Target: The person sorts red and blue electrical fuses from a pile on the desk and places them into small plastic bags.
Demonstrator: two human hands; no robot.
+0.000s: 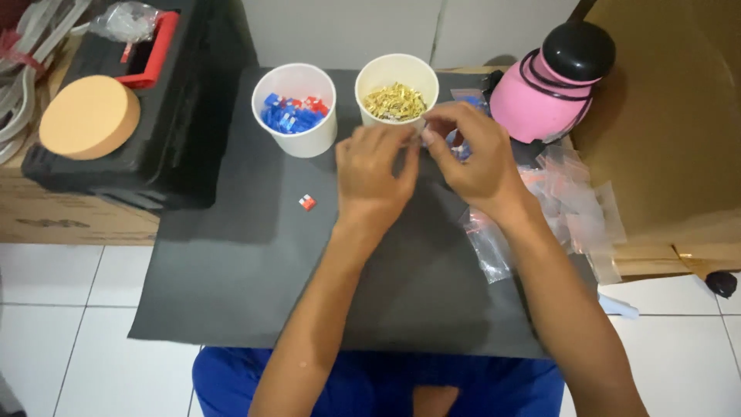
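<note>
Left hand [373, 171] and right hand [471, 153] pinched together on small clear bag [437, 136], beside cup of brass terminals [396, 89]

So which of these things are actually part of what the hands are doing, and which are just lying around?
In use: left hand, right hand, cup of gold metal pieces, cup of blue and red pieces, small clear bags, dark mat.

Lying about: black toolbox, orange round sponge, pink jug, stray red piece.

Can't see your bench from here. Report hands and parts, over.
Left hand and right hand pinch a small part together, beside brass-terminal cup. Loose red clip on mat.
</note>
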